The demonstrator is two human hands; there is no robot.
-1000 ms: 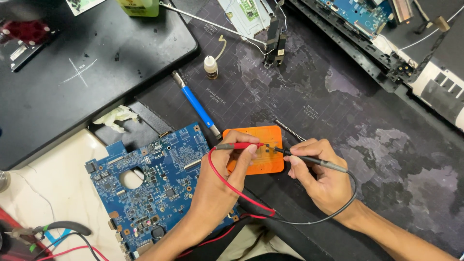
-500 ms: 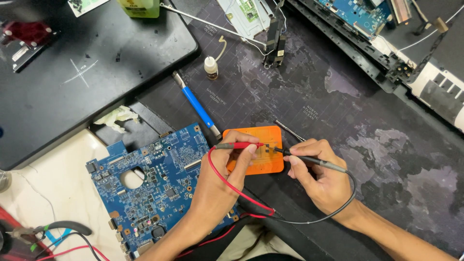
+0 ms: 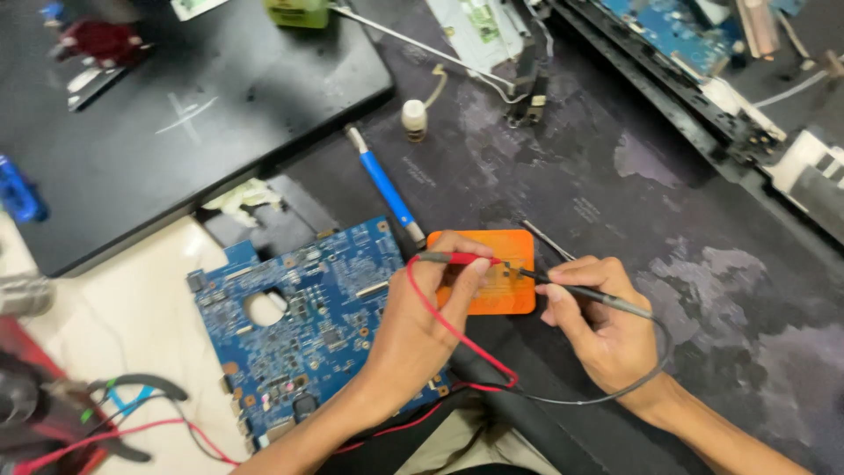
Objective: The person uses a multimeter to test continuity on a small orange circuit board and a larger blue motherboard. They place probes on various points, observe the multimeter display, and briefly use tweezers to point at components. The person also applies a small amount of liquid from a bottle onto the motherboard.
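Small orange rectangular pad (image 3: 492, 286) lies just right of frame centre on the dark mottled work mat (image 3: 703, 290), its long axis roughly left-right, its left edge touching or just beside the right edge of the blue printed circuit board (image 3: 308, 317).

Left hand (image 3: 422, 325) comes up from bottom centre, lying across the board's right part. Fingers closed in a pen-like pinch on the red-handled test probe (image 3: 462, 259). Probe axis nearly horizontal, tip pointing right over the pad's upper half. Red lead (image 3: 448, 325) loops down under the wrist.

Right hand (image 3: 602, 330) enters from lower right, fingers curled shut round the black-handled test probe (image 3: 585, 290). Axis slants up-left, tip aimed at the same spot on the pad.

Both tips converge from opposite sides near the pad's upper middle; contact with the surface cannot be confirmed, detail too small. Neither hand is clearly nearer; the pad sits between them, the left thumb overlapping its left edge.

Nearby: blue-handled screwdriver (image 3: 382, 185) lying diagonally above the board; thin metal tweezers (image 3: 549, 242) just right of the pad's upper corner; small white bottle (image 3: 414, 119) higher up.
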